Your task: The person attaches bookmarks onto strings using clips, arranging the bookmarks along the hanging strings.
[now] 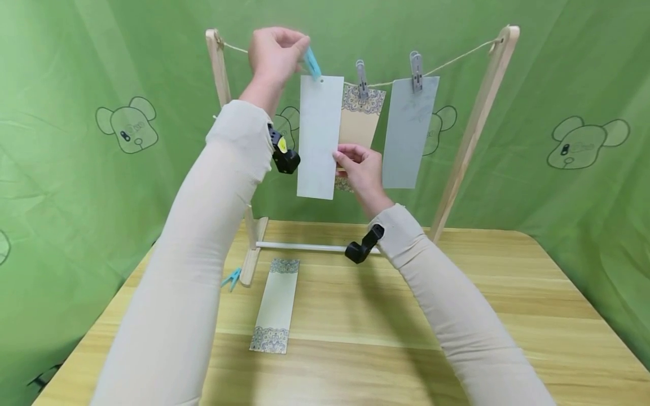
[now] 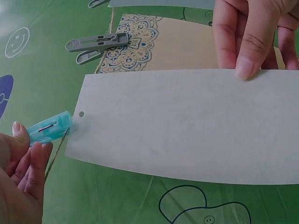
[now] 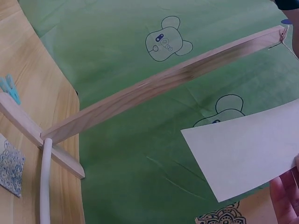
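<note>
My left hand pinches a light blue clothespin at the string line. The pin's tip meets the top edge of a plain white paper strip, beside its small punched hole. Whether its jaws grip the paper, I cannot tell. My right hand holds the strip by its right edge between thumb and fingers. Behind it, a tan strip with a lace-like pattern hangs from a grey clothespin. Further right hangs a grey-blue strip under another grey clothespin.
A wooden frame carries the sagging string, with a white bar low down. On the wooden table lie a pale strip with patterned ends and a blue clothespin. Green cloth hangs behind.
</note>
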Motion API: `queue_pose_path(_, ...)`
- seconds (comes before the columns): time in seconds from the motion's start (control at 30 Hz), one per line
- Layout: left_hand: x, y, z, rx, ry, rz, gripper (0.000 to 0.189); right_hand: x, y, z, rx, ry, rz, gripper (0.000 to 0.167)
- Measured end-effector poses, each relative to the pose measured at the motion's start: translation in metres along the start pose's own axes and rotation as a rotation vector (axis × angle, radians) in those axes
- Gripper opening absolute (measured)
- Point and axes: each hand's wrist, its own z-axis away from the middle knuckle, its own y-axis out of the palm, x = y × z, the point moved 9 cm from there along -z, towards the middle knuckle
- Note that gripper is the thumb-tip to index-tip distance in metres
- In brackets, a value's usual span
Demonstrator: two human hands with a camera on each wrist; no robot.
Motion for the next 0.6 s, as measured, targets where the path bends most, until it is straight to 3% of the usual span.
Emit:
queue_pose_path(0.37, 0.007, 0.004, 0.001, 0.006, -0.049, 0.015, 0.014, -0.003, 0.002, -0.002, 0.009, 0.009, 0.011, 0.013)
queue_pose_path(0.6, 0.012, 0.008, 0.000, 0.015, -0.062, -0.029, 0.016, -0.005, 0.004, -0.004, 0.007, 0.013, 0.021, 0.013)
